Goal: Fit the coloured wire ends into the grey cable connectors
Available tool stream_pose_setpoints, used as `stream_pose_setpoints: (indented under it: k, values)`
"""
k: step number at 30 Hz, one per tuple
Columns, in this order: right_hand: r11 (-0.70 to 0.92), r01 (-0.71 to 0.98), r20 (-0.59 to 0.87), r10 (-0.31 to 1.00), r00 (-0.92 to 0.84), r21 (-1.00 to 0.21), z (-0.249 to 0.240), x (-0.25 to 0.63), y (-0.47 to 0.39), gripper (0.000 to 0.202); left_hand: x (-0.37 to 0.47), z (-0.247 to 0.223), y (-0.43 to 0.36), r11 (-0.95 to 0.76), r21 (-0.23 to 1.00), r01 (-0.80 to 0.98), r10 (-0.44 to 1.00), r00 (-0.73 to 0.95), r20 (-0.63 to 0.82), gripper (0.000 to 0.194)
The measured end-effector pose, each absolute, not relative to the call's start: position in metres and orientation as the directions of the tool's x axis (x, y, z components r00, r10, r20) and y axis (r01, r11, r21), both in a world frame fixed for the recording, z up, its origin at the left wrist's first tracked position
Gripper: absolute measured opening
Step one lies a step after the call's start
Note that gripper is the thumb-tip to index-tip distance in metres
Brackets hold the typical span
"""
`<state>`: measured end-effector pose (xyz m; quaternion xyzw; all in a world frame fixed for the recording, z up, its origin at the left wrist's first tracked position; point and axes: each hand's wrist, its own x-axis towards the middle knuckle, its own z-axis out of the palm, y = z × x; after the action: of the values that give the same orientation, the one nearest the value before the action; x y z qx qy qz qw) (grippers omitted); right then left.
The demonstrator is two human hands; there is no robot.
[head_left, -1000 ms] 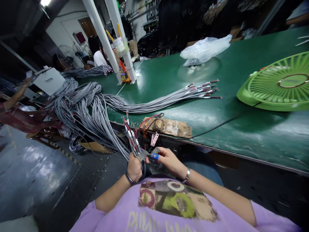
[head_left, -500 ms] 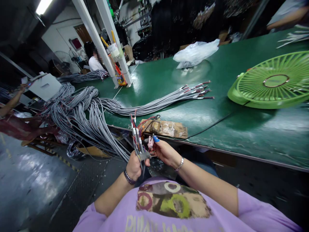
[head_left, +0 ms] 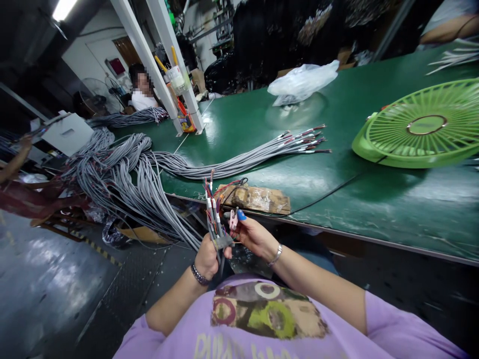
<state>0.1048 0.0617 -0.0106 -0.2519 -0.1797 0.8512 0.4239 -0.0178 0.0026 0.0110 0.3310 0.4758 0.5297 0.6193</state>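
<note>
In the head view, a bunch of grey cables (head_left: 210,227) is grasped in the left hand (head_left: 208,257), in front of the near edge of the green table (head_left: 232,134), with its stripped, coloured wire ends pointed upward. A grey band (head_left: 223,242) is seen across the bunch, just above the fist. The right hand (head_left: 258,240) is held beside it, fingers bent, with a blue covering (head_left: 241,215) on one fingertip; whether anything is pinched there cannot be told. A pink clip (head_left: 233,220) is seen right by these fingertips, below a wooden board (head_left: 267,199) at the table edge. Farther left, a large heap of cables (head_left: 123,164) is spread, and a green fan (head_left: 426,124) is placed on the right.
</note>
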Motion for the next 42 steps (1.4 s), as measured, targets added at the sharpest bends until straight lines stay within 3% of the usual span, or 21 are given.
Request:
stream_pose_setpoints:
  k: [8,16,25,34,42]
  values:
    - [-0.564,-0.631,-0.251,0.818,-0.518,-0.533,-0.0106,0.103,0.0614,0.034,-0.0174,0.0082,0.0063,0.235,0.895,-0.378,0.967,-0.005,-0.256,0.017]
    - [-0.541,-0.638,-0.216,0.828,-0.517,-0.548,-0.0118,0.1021,0.0612,0.034,-0.0157,0.0093,0.0076,0.285,0.91,-0.301,0.953,-0.01,-0.302,0.024]
    - [-0.602,-0.594,-0.281,0.789,-0.546,-0.534,-0.0116,0.1093,0.0634,0.036,-0.0176,0.0097,0.0038,0.273,0.901,-0.338,0.958,0.01,-0.287,0.015]
    - [-0.512,-0.644,-0.23,0.85,-0.473,-0.569,-0.013,0.1028,0.0673,0.031,-0.0158,0.0088,0.0072,0.289,0.908,-0.303,0.952,-0.008,-0.306,0.015]
    - [-0.616,-0.599,-0.274,0.778,-0.566,-0.511,-0.0153,0.1084,0.0647,0.033,-0.0155,0.0134,0.0025,0.252,0.931,-0.263,0.962,-0.034,-0.27,0.023]
